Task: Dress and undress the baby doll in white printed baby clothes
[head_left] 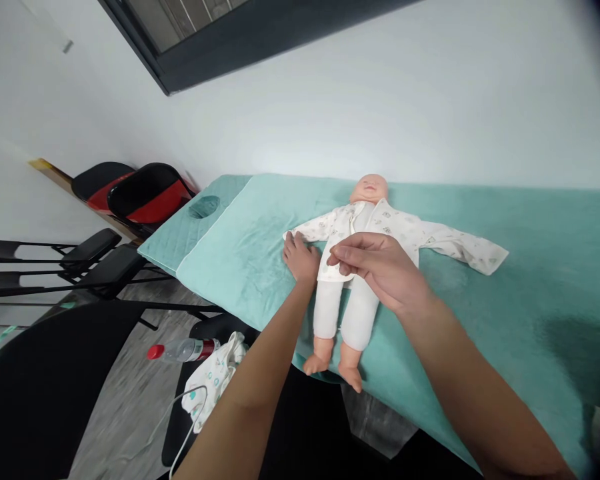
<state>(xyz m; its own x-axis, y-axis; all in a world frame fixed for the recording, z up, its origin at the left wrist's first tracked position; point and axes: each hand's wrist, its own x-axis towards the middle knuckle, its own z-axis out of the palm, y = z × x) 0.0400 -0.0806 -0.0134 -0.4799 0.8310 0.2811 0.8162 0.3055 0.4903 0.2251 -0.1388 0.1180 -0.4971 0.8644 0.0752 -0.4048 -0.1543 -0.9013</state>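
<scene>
A baby doll (353, 300) lies on its back on a teal-covered bed (530, 307), head toward the wall, feet over the near edge. It wears a white patterned jacket (405, 230) with sleeves spread out. My left hand (300, 257) rests on the end of the doll's near sleeve, fingers curled down on the cloth. My right hand (380, 267) hovers over the doll's belly at the jacket hem, fingertips pinched together; whether cloth is between them is hidden.
A black chair (290, 407) below the bed holds a plastic bottle with a red cap (183, 349), a folded patterned cloth (213, 380) and a white cable (190, 427). Folding chairs, black and red (145, 193), stand at left against the wall.
</scene>
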